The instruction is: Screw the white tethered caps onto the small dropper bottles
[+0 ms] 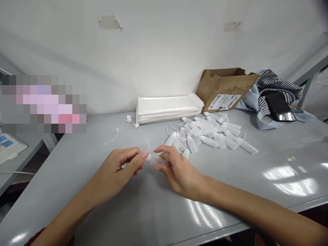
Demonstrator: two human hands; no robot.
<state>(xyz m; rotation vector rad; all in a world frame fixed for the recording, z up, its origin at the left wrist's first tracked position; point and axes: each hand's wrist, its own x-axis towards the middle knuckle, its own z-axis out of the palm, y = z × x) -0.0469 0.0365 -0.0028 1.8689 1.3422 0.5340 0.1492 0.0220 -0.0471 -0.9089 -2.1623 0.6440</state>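
A small translucent plastic bottle [155, 159] is held between my two hands, above the grey table. My left hand [129, 162] pinches its cap end between thumb and fingers; a thin dark tip shows by the thumb, too small to name. My right hand [176, 167] curls round the other end of the bottle, thumb below and fingers above. A thin clear strap [148, 145] sticks up near the cap end. Just beyond my right hand lies a heap of similar translucent bottles [205, 130] with strapped white caps.
Behind the heap lies a stack of white padded envelopes [169, 106] against the wall. A cardboard box [228, 89], striped cloth [279, 83] and a black phone-like object [279, 106] are at the back right. Loose white caps [128, 119] and a capped strap [112, 136] lie on the left.
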